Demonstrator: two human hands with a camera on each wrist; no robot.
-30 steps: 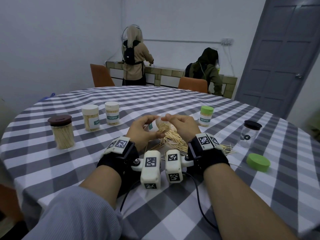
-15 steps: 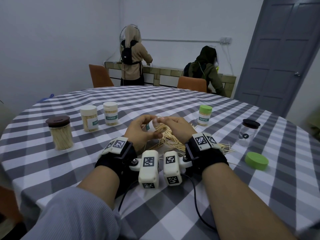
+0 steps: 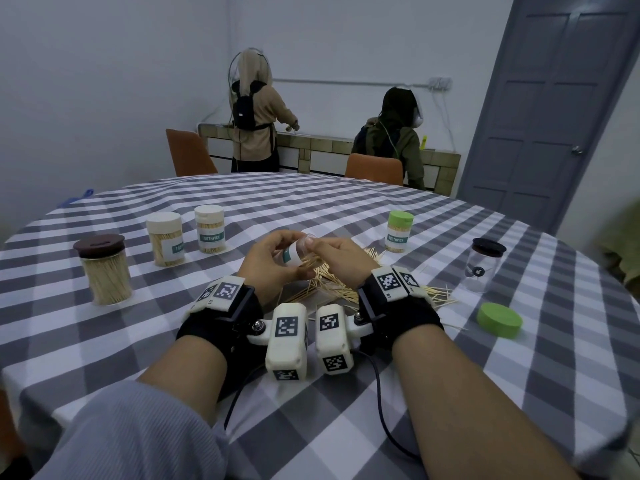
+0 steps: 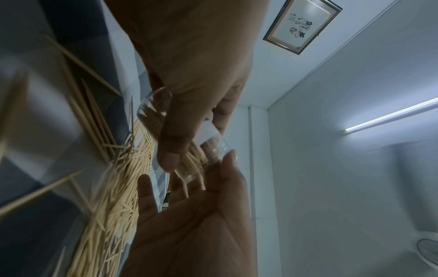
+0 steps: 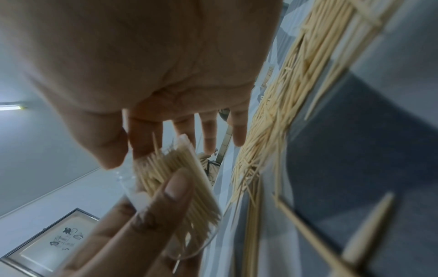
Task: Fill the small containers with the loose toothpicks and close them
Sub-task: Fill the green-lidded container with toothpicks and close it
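My left hand (image 3: 277, 252) grips a small clear container (image 3: 294, 253) with a white label, tilted with its mouth toward my right hand (image 3: 320, 245). Toothpicks fill much of the container (image 5: 180, 180). The right hand's fingers are straight and spread, with the thumb (image 5: 108, 150) and a fingertip (image 4: 230, 159) at the container's rim (image 4: 220, 148). My left thumb (image 4: 169, 150) lies across the container's side. Both hands hover just above the pile of loose toothpicks (image 3: 334, 289) on the checked tablecloth (image 3: 311, 427).
A brown-lidded jar (image 3: 104, 270) and two white-lidded containers (image 3: 165, 239) (image 3: 210, 228) of toothpicks stand at the left. At the right are a green-lidded container (image 3: 400, 232), a black-lidded clear jar (image 3: 485, 268) and a loose green lid (image 3: 499, 320). Two people stand beyond the table.
Both hands have stayed together over the pile. The container has tipped slightly, and my right thumb has come up to its mouth.
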